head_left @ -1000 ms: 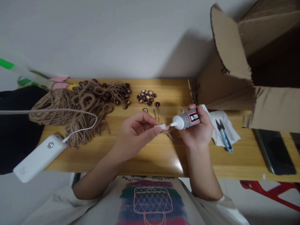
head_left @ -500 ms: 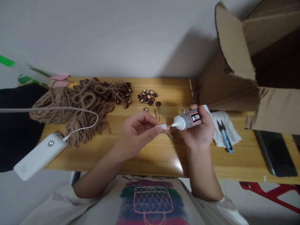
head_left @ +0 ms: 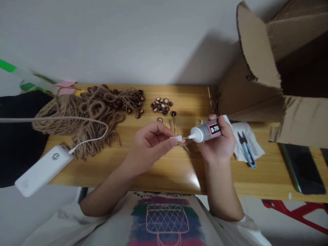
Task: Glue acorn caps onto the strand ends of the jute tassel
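Observation:
My left hand (head_left: 151, 145) pinches a small white cap (head_left: 177, 138) between thumb and fingers. In my right hand (head_left: 219, 147) is a grey-and-white glue tube (head_left: 205, 132) marked B-700, tilted so its nozzle points left at the cap. A thin metallic pin shows between the cap and the nozzle; whether it sits inside the nozzle is too small to tell. Just behind the fingers lies a thin twine cord with a dark brown shell-like piece (head_left: 173, 113) at its end. Part of a twine piece (head_left: 182, 146) shows beneath the hands, partly covered.
Several dark round pieces with pale insides (head_left: 161, 105) lie at the table's back. Heaped twine (head_left: 61, 109) fills the left, near a white power bank (head_left: 43, 171) with a cable. At right are blue-handled thread snips (head_left: 247, 150) on tissue, a phone (head_left: 302, 167) and a cardboard box (head_left: 243, 85).
Almost nothing differs. My right hand and the glue tube have shifted very slightly to the right; the cap in my left hand stays in place.

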`<action>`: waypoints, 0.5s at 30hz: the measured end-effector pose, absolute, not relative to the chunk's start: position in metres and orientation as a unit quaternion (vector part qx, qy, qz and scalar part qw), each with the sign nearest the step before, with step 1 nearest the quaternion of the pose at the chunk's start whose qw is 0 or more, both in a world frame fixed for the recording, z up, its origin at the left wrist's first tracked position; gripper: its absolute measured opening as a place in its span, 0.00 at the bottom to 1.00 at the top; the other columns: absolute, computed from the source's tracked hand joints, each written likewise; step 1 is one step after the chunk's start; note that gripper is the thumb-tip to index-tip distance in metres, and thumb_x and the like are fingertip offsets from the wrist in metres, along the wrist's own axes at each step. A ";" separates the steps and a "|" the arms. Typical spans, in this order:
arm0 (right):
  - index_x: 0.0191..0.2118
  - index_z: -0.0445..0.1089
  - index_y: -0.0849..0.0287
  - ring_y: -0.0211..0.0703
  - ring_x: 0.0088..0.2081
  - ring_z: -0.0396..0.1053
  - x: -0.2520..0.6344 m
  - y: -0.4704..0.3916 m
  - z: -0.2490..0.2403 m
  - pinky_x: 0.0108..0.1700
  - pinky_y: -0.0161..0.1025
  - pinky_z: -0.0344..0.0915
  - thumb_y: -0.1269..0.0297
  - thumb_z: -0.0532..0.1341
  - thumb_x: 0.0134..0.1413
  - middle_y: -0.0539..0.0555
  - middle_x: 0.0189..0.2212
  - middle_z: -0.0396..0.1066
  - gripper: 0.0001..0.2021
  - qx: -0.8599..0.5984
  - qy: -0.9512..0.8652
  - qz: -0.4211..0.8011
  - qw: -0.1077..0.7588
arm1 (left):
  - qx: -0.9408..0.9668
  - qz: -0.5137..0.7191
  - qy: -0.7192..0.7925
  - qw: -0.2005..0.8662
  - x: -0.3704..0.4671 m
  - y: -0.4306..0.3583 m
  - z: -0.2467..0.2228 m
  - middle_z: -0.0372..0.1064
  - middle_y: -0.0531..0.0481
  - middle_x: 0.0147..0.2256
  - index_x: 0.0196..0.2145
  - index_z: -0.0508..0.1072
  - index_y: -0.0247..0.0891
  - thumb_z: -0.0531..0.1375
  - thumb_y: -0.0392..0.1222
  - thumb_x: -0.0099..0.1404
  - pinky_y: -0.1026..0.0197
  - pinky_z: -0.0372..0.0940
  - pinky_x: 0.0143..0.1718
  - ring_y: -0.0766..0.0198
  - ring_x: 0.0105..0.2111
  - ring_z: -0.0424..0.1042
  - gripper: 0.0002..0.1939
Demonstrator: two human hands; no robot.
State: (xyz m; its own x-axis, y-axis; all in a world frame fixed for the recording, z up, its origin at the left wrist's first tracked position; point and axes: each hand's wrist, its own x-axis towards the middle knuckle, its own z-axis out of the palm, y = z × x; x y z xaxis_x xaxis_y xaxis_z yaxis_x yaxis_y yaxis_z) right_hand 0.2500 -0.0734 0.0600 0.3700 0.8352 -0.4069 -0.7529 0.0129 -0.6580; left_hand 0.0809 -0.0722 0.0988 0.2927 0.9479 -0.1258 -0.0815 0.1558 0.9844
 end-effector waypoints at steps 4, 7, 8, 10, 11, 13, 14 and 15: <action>0.23 0.66 0.58 0.30 0.17 0.57 0.250 -0.073 0.061 0.22 0.30 0.62 0.62 0.57 0.53 0.45 0.18 0.62 0.10 -0.427 -0.042 0.554 0.714 | 0.498 0.409 0.425 0.635 0.080 -0.073 0.099 0.75 0.53 0.26 0.26 0.69 0.36 0.65 0.37 0.55 0.68 0.67 0.26 0.67 0.27 0.75 0.07; 0.23 0.66 0.58 0.30 0.17 0.57 0.250 -0.073 0.063 0.21 0.30 0.60 0.62 0.57 0.53 0.45 0.18 0.62 0.11 -0.432 -0.028 0.554 0.711 | 0.494 0.407 0.426 0.639 0.080 -0.073 0.100 0.75 0.53 0.26 0.26 0.69 0.36 0.65 0.37 0.54 0.67 0.68 0.27 0.67 0.28 0.76 0.07; 0.23 0.66 0.58 0.30 0.17 0.57 0.249 -0.073 0.063 0.21 0.30 0.60 0.61 0.57 0.53 0.45 0.18 0.62 0.11 -0.433 -0.023 0.556 0.709 | 0.494 0.407 0.427 0.639 0.080 -0.073 0.101 0.75 0.53 0.26 0.26 0.70 0.36 0.66 0.37 0.54 0.67 0.68 0.27 0.67 0.28 0.75 0.07; 0.22 0.66 0.58 0.30 0.17 0.57 0.249 -0.072 0.065 0.21 0.30 0.61 0.62 0.57 0.53 0.45 0.18 0.62 0.11 -0.435 -0.016 0.558 0.707 | 0.493 0.410 0.427 0.638 0.081 -0.072 0.101 0.74 0.53 0.26 0.26 0.70 0.35 0.66 0.36 0.54 0.67 0.68 0.28 0.68 0.28 0.75 0.07; 0.22 0.66 0.59 0.30 0.18 0.57 0.248 -0.072 0.065 0.21 0.30 0.61 0.62 0.56 0.53 0.45 0.18 0.62 0.12 -0.435 -0.012 0.558 0.706 | 0.493 0.411 0.426 0.638 0.081 -0.072 0.101 0.74 0.53 0.26 0.26 0.70 0.35 0.66 0.36 0.54 0.68 0.69 0.28 0.68 0.28 0.75 0.07; 0.22 0.66 0.59 0.30 0.18 0.58 0.248 -0.072 0.067 0.22 0.30 0.61 0.62 0.56 0.53 0.45 0.18 0.62 0.12 -0.437 -0.007 0.558 0.706 | 0.493 0.412 0.422 0.639 0.081 -0.072 0.101 0.74 0.53 0.26 0.26 0.70 0.35 0.66 0.35 0.54 0.68 0.68 0.28 0.69 0.28 0.75 0.06; 0.21 0.66 0.59 0.30 0.18 0.58 0.248 -0.072 0.067 0.22 0.30 0.61 0.62 0.56 0.53 0.45 0.17 0.62 0.12 -0.437 -0.006 0.557 0.706 | 0.494 0.413 0.419 0.640 0.081 -0.072 0.100 0.74 0.53 0.26 0.26 0.70 0.35 0.65 0.35 0.54 0.68 0.68 0.28 0.69 0.28 0.75 0.06; 0.21 0.66 0.59 0.30 0.18 0.58 0.248 -0.072 0.067 0.22 0.30 0.61 0.62 0.56 0.53 0.45 0.17 0.61 0.12 -0.437 -0.008 0.557 0.706 | 0.494 0.414 0.416 0.641 0.081 -0.072 0.100 0.74 0.53 0.26 0.26 0.70 0.35 0.65 0.34 0.54 0.69 0.68 0.28 0.69 0.28 0.75 0.06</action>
